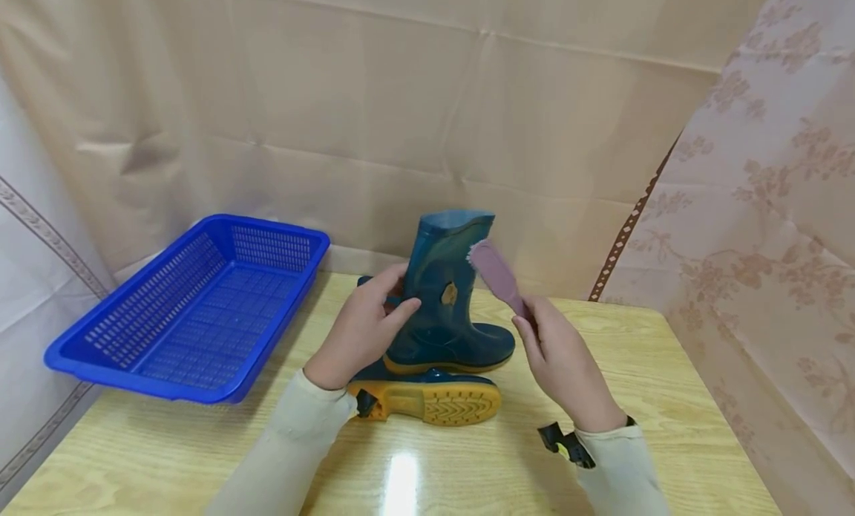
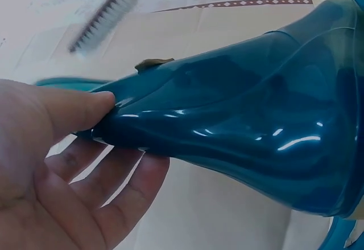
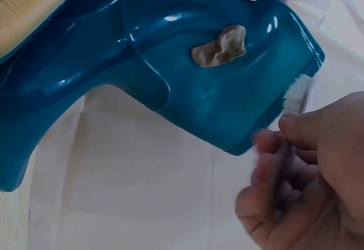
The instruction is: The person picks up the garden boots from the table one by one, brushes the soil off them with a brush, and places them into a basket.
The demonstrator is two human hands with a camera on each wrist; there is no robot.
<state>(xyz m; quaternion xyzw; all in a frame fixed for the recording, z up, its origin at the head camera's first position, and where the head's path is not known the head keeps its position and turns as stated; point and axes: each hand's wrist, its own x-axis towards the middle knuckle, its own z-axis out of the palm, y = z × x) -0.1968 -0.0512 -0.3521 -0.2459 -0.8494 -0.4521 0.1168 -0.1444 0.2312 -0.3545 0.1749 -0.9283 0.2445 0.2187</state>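
A dark teal rubber boot [image 1: 437, 327] stands upright on its yellow sole. My left hand [image 1: 361, 323] grips its shaft from the left side, thumb and fingers pinching the boot wall in the left wrist view. A brown, clay-like lump [image 3: 219, 48] clings to the shaft. In my right hand [image 1: 564, 364] is a mauve scrubbing brush [image 1: 494, 271], gripped by its handle. Its white bristles [image 2: 108, 23] point toward the boot near the upper shaft, apart from it in the left wrist view. The second boot [image 1: 461, 403] lies on its side in front, yellow treaded sole facing me.
A blue plastic basket [image 1: 274, 345] with slotted walls stands on the left of the wood-patterned table [image 1: 641, 375]. Beige cloth [image 1: 361, 115] hangs behind the table, and a flowered cloth [image 1: 768, 241] covers the right side.
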